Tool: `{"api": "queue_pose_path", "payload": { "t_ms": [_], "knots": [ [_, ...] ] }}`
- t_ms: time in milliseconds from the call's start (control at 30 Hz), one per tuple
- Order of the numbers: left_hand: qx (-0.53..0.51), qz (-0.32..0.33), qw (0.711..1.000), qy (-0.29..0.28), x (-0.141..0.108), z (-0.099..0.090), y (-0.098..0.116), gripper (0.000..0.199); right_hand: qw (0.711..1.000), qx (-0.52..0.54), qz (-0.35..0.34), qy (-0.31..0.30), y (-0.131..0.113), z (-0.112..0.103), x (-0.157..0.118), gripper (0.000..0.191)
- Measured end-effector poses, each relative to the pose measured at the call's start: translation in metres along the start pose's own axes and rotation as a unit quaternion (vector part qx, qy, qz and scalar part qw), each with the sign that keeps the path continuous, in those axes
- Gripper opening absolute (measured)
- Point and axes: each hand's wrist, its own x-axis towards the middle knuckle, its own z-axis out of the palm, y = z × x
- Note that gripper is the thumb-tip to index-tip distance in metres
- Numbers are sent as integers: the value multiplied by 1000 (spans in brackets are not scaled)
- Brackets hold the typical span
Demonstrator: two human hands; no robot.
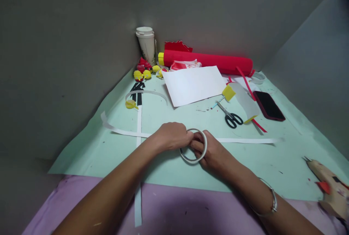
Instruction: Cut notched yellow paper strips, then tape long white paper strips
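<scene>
A thin roll of white tape [205,144] is held up between both hands near the middle of the sheet. My right hand [214,153] is closed on it, fingers reaching through the ring. My left hand [173,135] is closed too, its fingertips pinched at the ring's upper left edge; whether they hold the tape end is hidden. Beneath the hands runs a long white paper strip [245,141], partly covered by them. It crosses another white strip [139,118] that extends toward me, passing under my left forearm.
Scissors [231,118], a phone [269,106] and a glue gun [328,186] lie to the right. White paper [195,84], a red roll [209,60], a lidded cup [146,44] and small yellow pieces [138,75] are at the back. Black strips [139,95] lie left.
</scene>
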Motion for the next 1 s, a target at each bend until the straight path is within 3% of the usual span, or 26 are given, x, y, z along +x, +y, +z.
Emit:
{"api": "queue_pose_path", "payload": {
  "t_ms": [267,533,800,1000],
  "knots": [
    [-1,-1,1000,-2,1,2,0,52,1000,4,-6,2,1,0,-1,30],
    [-10,-12,1000,-22,1,-5,3,54,1000,26,-11,8,-1,-2,0,43],
    [-58,4,997,-41,-5,-13,1,87,999,51,-8,8,5,1,-2,49],
    [-49,16,997,-62,0,-12,-3,86,999,34,2,15,2,1,-4,45]
  ]
}}
